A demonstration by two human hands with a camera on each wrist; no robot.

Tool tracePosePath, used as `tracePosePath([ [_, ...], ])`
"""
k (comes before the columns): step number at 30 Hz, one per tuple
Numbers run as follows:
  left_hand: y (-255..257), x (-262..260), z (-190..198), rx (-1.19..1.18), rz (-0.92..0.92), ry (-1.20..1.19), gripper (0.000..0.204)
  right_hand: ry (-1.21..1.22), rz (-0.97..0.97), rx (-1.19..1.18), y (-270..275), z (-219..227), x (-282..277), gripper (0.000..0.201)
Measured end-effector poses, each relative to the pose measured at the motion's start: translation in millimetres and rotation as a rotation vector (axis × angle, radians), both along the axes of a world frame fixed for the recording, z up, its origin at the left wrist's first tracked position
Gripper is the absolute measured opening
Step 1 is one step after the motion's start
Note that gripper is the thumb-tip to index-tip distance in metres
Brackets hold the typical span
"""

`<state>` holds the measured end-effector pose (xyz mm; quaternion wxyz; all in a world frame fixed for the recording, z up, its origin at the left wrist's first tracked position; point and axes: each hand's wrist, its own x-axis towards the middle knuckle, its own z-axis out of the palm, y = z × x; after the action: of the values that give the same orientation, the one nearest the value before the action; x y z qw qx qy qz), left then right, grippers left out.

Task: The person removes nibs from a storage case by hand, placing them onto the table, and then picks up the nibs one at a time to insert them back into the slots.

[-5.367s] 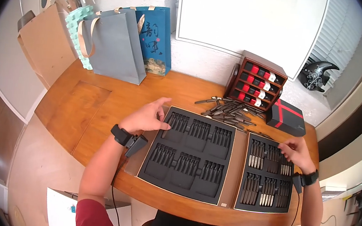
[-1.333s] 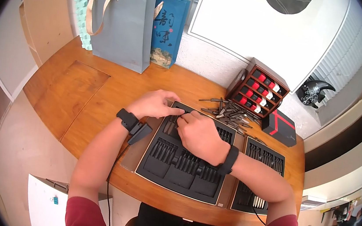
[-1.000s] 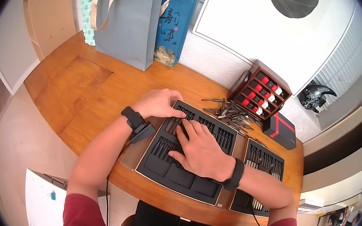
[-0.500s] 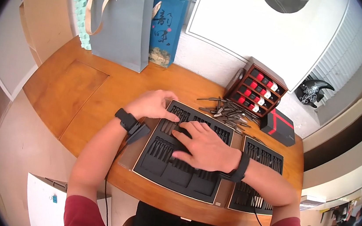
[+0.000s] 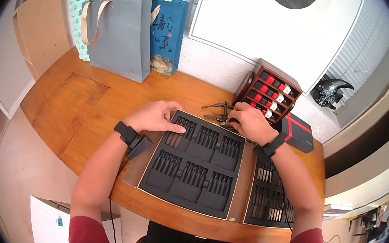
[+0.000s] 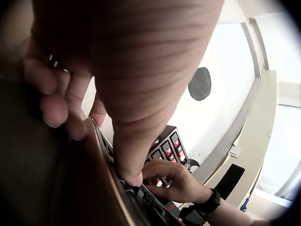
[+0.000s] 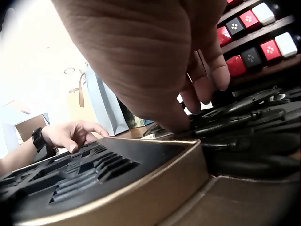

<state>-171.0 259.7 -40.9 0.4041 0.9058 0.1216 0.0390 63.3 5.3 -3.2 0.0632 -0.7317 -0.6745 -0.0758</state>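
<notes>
Since half a second back, right hand (image 5: 250, 123) has been moved off the empty slotted tray (image 5: 193, 164) up to the loose knife pile (image 5: 217, 112) at its 12 o'clock edge; fingers curled into the pile, grip can't be told. Left hand (image 5: 155, 117) is laid flat on the tray's 10 o'clock corner.

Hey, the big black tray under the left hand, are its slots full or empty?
Nearly all empty: the black tray shows bare slots in the head view; something pale sits in the first slots by the left hand.

Matt black tray (image 5: 199, 162) (foam-like) on glossy wooden table (image 5: 111, 98).
</notes>
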Motion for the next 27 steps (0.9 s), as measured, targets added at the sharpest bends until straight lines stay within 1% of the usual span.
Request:
tracePosePath([
  [4, -5.4, 0.1, 4.3, 0.005, 0.049, 0.039, 0.07, -0.047, 0.063, 0.002, 2.1, 0.0, 2.4, 0.015],
  [6, -5.4, -0.1, 3.8, 0.013, 0.044, 0.025, 0.07, -0.096, 0.109, 0.1, 2.3, 4.1, -2.5, 0.011],
  [7, -4.7, -0.7, 3.5, 0.023, 0.036, 0.011, 0.071, -0.095, 0.113, 0.1, 3.0, 5.9, -5.9, 0.011],
  [9, -3.0, 0.4, 0.5, 0.036, 0.038, 0.008, 0.071, -0.05, 0.08, 0.281, 3.5, 9.9, -14.9, 0.009],
  [10, -2.8, 1.3, -0.5, 0.049, 0.036, 0.006, 0.071, 0.025, 0.057, 0.361, 4.8, 11.3, -20.9, 0.009],
  [11, -2.5, 1.6, -0.4, 0.048, 0.038, 0.006, 0.071, 0.025, 0.059, 0.36, 7.0, 14.8, -30.7, 0.009],
  [13, -2.2, 1.8, -0.3, 0.04, 0.036, 0.021, 0.072, 0.47, -0.064, 0.376, 12.1, 23.3, -54.5, 0.011],
  [14, -2.7, 1.5, -0.4, 0.041, 0.038, 0.023, 0.072, 0.582, -0.12, 0.312, 14.3, 26.1, -63.3, 0.013],
  [15, -3.4, 1.2, -0.2, 0.058, 0.043, 0.015, 0.072, 0.584, -0.118, 0.312, 18.0, 21.2, -68.3, 0.013],
  [17, -3.8, 1.5, -0.4, 0.075, 0.049, 0.008, 0.072, 0.576, 0.035, 0.374, 24.2, 10.7, -77.1, 0.012],
  [18, -3.3, 2.7, -2.1, 0.082, 0.06, 0.0, 0.071, 0.599, 0.016, 0.326, 26.1, 10.1, -82.3, 0.011],
  [19, -2.8, 3.6, -3.2, 0.09, 0.071, -0.008, 0.07, 0.599, 0.017, 0.327, 26.3, 11.3, -87.7, 0.011],
  [22, -1.1, 4.1, -3.2, 0.038, 0.077, -0.003, 0.066, 0.33, 0.034, 0.254, 26.7, 9.3, -100.8, 0.012],
  [23, -0.9, 4.5, -1.6, 0.04, 0.078, -0.004, 0.066, 0.329, 0.036, 0.255, 27.6, 4.8, -103.2, 0.012],
  [25, -2.9, 5.8, 4.0, 0.031, 0.087, 0.068, 0.074, 0.148, 0.039, 0.22, 29.1, -2.9, -110.0, 0.012],
  [27, -10.6, 6.0, 13.3, 0.06, 0.102, 0.092, 0.074, 0.107, 0.036, 0.189, 31.9, -6.5, -122.5, 0.015],
])
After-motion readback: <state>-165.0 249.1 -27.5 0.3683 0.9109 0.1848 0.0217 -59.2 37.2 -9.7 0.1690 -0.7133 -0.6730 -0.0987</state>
